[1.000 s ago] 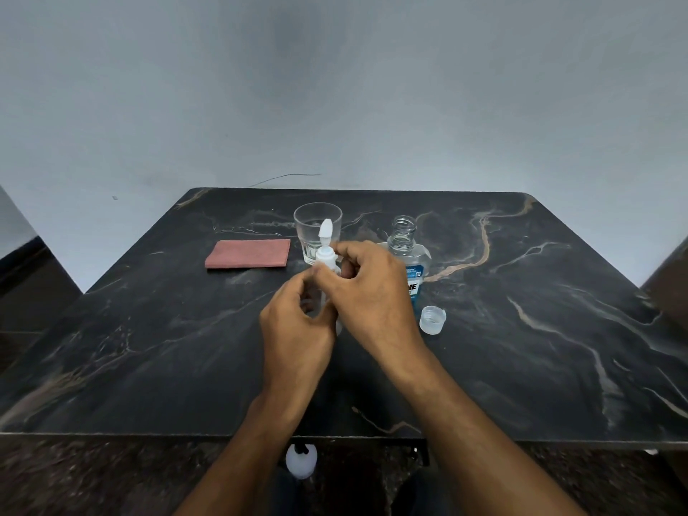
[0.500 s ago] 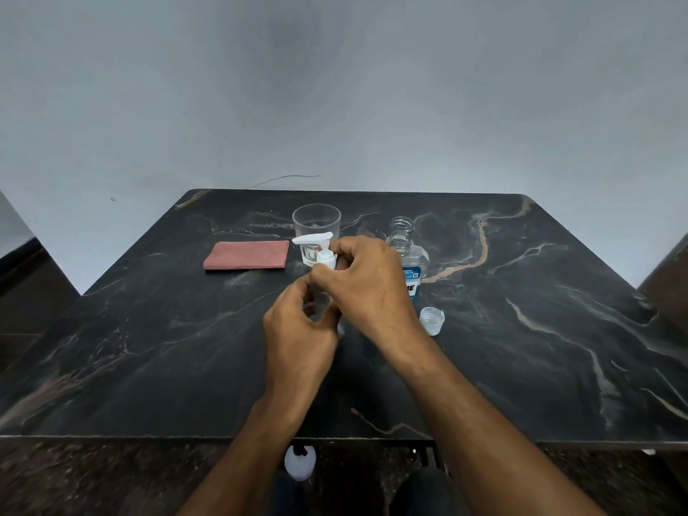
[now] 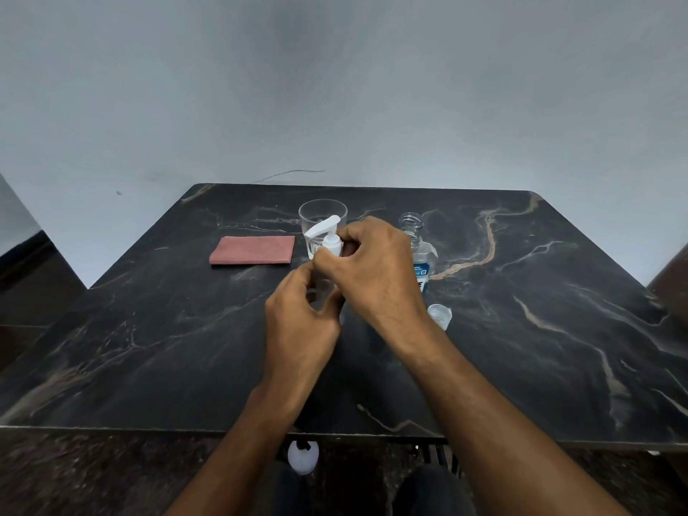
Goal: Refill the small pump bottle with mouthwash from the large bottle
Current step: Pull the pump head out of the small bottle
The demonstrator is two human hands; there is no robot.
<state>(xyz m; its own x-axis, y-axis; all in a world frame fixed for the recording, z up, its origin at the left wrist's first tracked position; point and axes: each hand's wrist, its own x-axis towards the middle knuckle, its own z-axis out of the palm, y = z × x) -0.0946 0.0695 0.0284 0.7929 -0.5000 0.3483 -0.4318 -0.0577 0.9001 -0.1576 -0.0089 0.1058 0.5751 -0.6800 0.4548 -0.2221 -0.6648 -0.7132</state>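
Small pump bottle [image 3: 323,292] stands mid-table, its clear body wrapped by the left hand [image 3: 298,322], while the right hand [image 3: 376,270] arches over, fingers pinching the white plastic pump head [image 3: 327,236]. Behind stands the large bottle [image 3: 419,251], uncapped, on black veined marble table [image 3: 521,329].

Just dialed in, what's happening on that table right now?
A person is working on the small pump bottle at the middle of the dark marble table. The left hand grips its body while the right hand holds the white pump head at the collar. The large mouthwash bottle stands uncapped just behind, its cap lying nearby. A glass and pink cloth sit untouched.
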